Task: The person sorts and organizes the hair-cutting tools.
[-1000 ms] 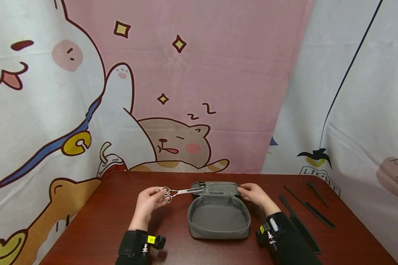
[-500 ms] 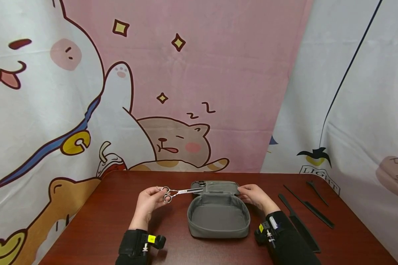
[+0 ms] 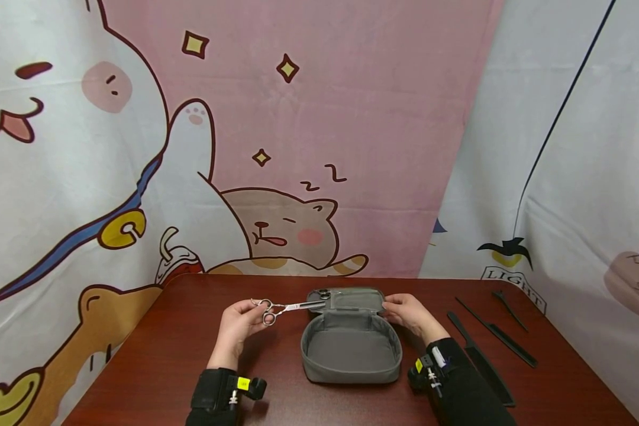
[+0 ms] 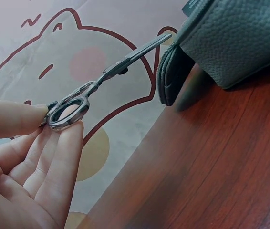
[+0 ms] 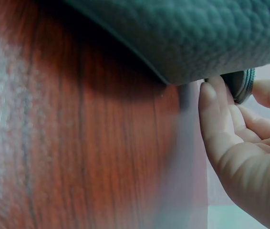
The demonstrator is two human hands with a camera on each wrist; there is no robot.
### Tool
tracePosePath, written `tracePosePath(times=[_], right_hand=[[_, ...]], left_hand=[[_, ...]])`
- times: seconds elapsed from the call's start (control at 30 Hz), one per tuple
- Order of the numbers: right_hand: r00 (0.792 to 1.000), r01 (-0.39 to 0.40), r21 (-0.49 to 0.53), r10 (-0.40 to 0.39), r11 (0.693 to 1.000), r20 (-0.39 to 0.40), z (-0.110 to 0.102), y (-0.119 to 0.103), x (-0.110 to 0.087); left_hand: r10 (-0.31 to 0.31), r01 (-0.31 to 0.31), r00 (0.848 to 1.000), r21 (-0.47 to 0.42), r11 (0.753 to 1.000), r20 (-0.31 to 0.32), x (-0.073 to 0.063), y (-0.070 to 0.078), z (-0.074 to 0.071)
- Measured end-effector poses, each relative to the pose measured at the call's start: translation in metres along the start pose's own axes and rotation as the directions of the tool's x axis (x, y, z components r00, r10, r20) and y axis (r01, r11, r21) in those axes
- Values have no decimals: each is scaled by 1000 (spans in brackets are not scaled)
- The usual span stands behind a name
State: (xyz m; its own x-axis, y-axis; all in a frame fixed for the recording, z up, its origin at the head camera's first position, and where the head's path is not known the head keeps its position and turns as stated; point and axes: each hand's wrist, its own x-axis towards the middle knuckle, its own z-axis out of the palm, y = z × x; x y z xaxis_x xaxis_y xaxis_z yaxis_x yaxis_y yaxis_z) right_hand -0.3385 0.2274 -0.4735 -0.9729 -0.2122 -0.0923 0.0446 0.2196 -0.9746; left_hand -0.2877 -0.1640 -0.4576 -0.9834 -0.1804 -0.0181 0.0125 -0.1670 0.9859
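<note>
Grey case (image 3: 351,374) open on the desk (image 3: 284,361), base nearest me, lining showing inside. Hands apart: my left hand (image 3: 238,324) pinches the scissors (image 3: 294,307) by the finger rings, my right hand (image 3: 409,313) pinches the lid (image 3: 355,302) at its right edge. Scissors left of the lid, blades together, tips over its left end; can't tell if they're in a pocket. My take: steer from the rings, blades shut and flat, brace the lid so it doesn't skate. Small dark thing (image 3: 324,294) at lid's far-left corner, unidentified.
</note>
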Motion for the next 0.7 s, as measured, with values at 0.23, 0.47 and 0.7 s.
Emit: tracePosePath(times=[0.23, 0.47, 0.7], right_hand=[[998, 61, 16, -60, 998, -31, 3, -4, -1], [990, 104, 55, -98, 993, -98, 7, 0, 3], [984, 150, 85, -140, 985, -111, 7, -1, 5]], left_hand=[[2, -2, 1000, -28, 1000, -5, 0, 1, -1], [1, -1, 1000, -41, 999, -16, 1, 2, -1], [8, -8, 1000, -55, 998, -2, 0, 2, 0]])
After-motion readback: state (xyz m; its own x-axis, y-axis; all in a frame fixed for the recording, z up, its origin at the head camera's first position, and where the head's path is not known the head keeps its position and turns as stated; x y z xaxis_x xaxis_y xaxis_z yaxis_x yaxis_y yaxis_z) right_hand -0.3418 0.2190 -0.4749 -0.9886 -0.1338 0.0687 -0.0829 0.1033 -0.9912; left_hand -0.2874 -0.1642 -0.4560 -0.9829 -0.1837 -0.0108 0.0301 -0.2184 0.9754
